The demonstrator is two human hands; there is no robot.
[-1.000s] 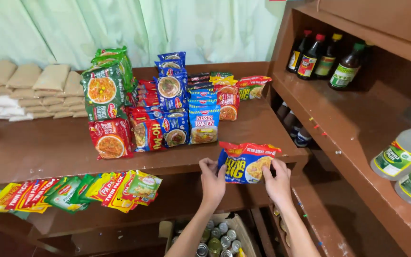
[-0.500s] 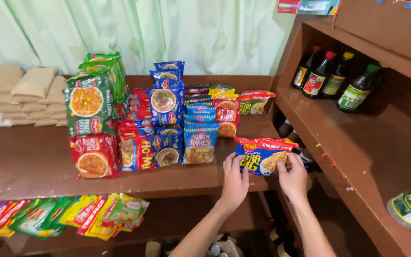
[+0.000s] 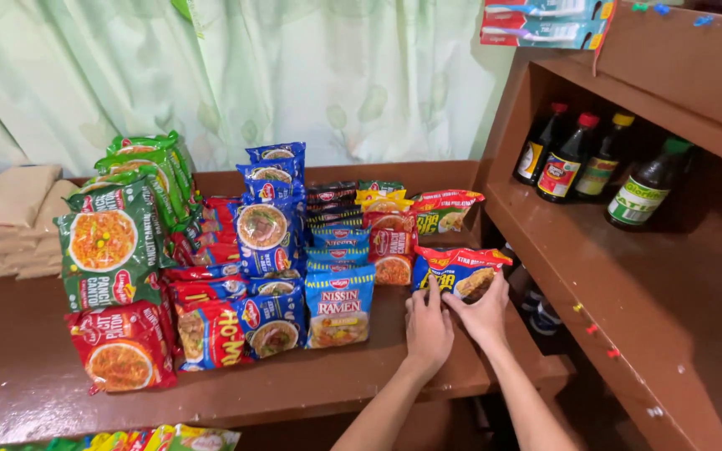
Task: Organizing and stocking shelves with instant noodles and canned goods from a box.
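We see both hands on one noodle packet (image 3: 460,272), a blue and red one standing at the right end of the rows on the brown shelf (image 3: 311,380). The left hand (image 3: 428,324) lies with its fingers (image 3: 433,288) spread up against the packet's lower left face. The right hand (image 3: 485,312) cups the lower right corner, thumb toward the other hand. Neither hand closes fully around the packet; both press flat on its front, and we cannot tell whether any fingertip reaches behind it.

The packet's bottom edge is hidden by the hands, so we cannot see whether it rests on the shelf. Just to its left stands a red packet (image 3: 392,257), and further left a pale blue packet (image 3: 338,306). Behind it a green and red packet (image 3: 445,210) leans near the side unit (image 3: 628,284), where four dark bottles (image 3: 602,164) stand in shadow. More packets (image 3: 160,438) below are cut off by the lower edge.
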